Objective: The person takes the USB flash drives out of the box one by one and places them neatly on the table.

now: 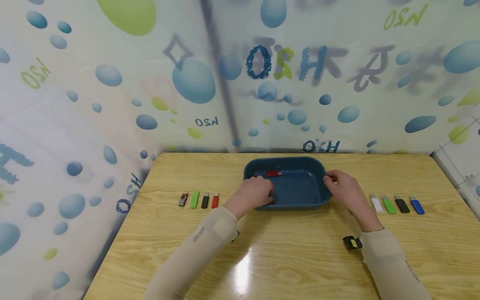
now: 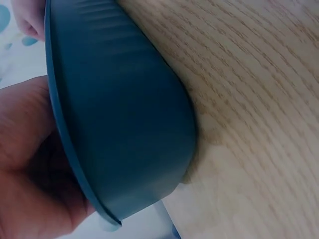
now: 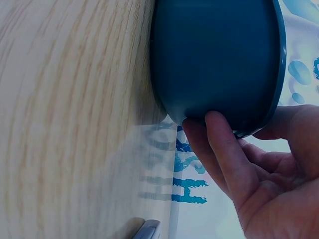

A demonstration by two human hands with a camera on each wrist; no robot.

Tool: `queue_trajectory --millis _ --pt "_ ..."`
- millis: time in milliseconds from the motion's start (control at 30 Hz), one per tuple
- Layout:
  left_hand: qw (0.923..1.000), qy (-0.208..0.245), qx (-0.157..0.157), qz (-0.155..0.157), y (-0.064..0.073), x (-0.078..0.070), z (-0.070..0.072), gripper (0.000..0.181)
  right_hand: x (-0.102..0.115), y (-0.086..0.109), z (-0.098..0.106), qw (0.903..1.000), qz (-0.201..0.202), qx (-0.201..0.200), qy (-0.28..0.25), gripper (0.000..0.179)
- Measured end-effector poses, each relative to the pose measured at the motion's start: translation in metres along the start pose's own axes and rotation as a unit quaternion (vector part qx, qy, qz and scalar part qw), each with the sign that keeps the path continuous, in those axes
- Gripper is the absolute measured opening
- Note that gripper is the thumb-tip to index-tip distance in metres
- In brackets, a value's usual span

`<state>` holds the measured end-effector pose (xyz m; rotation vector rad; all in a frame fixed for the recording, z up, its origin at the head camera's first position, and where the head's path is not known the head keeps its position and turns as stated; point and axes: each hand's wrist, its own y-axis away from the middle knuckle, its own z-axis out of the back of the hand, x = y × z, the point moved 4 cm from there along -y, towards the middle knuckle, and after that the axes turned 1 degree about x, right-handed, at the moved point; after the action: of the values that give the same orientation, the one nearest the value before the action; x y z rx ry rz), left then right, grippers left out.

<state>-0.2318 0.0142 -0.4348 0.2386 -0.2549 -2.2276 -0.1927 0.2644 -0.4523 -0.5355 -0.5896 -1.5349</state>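
Note:
A dark blue plastic basin [image 1: 300,206] stands on the wooden table, with a red USB stick [image 1: 273,173] lying inside near its back left. My left hand [image 1: 254,191] reaches over the near left rim, fingers bent down into the basin. The wall hides its fingertips in the left wrist view, and I cannot tell whether they hold anything. At the right end, my right hand [image 1: 342,187] grips the rim. In the right wrist view its fingers [image 3: 224,139] lie against the outer wall and the thumb is over the rim.
Left of the basin lies a row of USB sticks: brown-and-silver [image 1: 183,199], green [image 1: 194,199], black [image 1: 205,201] and red [image 1: 215,201]. Another row on the right has white [image 1: 376,203], green [image 1: 388,204], black [image 1: 402,204] and blue [image 1: 417,206] sticks. A patterned curtain [image 1: 232,104] hangs behind the table.

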Motion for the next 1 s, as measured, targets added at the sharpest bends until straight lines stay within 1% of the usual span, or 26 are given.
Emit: queue_trajectory --millis 200,300,333,467,667,900,1000 --pt "0.9998 0.018 -0.001 -0.005 -0.003 -0.001 -0.002 0.017 0.000 0.000 0.000 1.0000 0.000 0.001 0.001 0.047" --pt "0.9997 0.019 -0.002 -0.011 -0.006 -0.001 -0.005 0.013 0.000 -0.001 0.000 1.0000 0.000 0.003 0.001 0.047" --pt "0.9997 0.021 -0.003 -0.011 -0.007 -0.002 -0.005 0.015 -0.001 -0.001 0.000 1.0000 -0.001 0.004 0.001 0.047" --pt "0.9997 0.025 -0.007 0.000 -0.009 -0.002 -0.007 0.032 -0.001 -0.001 -0.001 1.0000 -0.002 0.007 0.000 0.048" --pt "0.9992 0.033 -0.017 0.015 -0.015 -0.001 -0.010 0.026 0.000 0.000 -0.001 1.0000 -0.002 0.008 0.003 0.048" --pt "0.9991 0.015 -0.034 0.022 -0.022 -0.004 -0.013 0.024 0.000 0.001 -0.001 1.0000 0.003 0.006 0.003 0.047" --pt "0.9987 0.024 -0.037 0.026 -0.024 -0.004 -0.014 0.020 0.000 0.001 0.000 1.0000 0.007 0.005 -0.001 0.046"
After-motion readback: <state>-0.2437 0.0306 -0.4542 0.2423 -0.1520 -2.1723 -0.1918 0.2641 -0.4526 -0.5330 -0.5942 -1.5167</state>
